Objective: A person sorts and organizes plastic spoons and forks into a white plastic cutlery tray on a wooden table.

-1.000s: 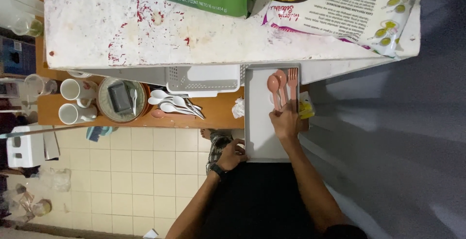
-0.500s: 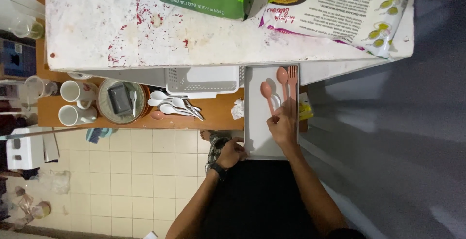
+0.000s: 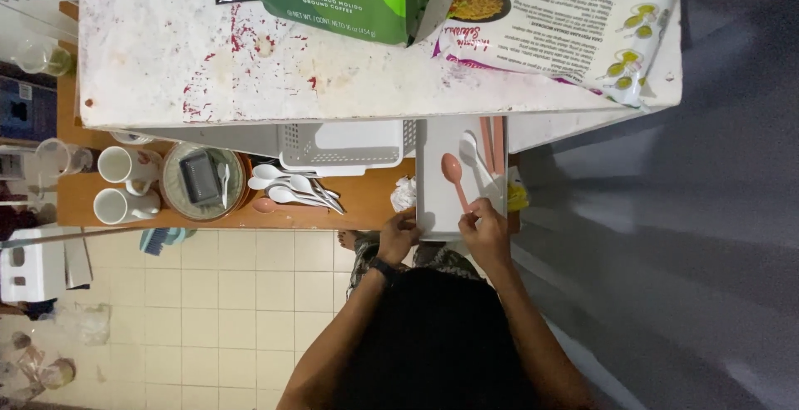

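Observation:
A white rectangular tray (image 3: 437,202) lies on the wooden counter below me. My right hand (image 3: 485,228) is at its near edge and pinches the handle end of a pink plastic spoon (image 3: 454,175) that lies on the tray. A white spoon (image 3: 471,150) and other pink utensils (image 3: 493,142) rest along the tray's right side. My left hand (image 3: 398,237) grips the tray's near left corner. A dark band sits on the left wrist.
A pile of white spoons (image 3: 291,188) and a white slotted basket (image 3: 341,145) lie left of the tray. Further left are a bowl with a dark container (image 3: 200,178) and two white mugs (image 3: 116,185). A stained white shelf (image 3: 275,60) carries food bags.
The view shifted a little. My right hand pulled back to the tray's near edge, and one pink spoon now lies apart toward the tray's middle, held by its handle.

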